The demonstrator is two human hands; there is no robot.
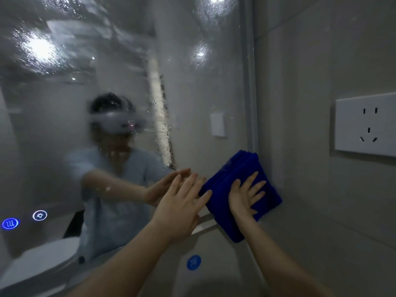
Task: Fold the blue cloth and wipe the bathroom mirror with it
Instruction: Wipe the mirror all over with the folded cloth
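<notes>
The droplet-streaked mirror [120, 61] fills the left and far view, edged on the right by a grey tiled wall [321, 50]. The folded blue cloth [235, 174] lies against the mirror's lower right corner. A white socket [366, 125] sits on the wall to its right. The right hand [246, 196] presses the cloth with fingers spread flat. The left hand [182, 209], fingers straight, is just left of it. Two lit icons [39, 215] glow lower left, and a blue sticker [193, 262] sits below.
</notes>
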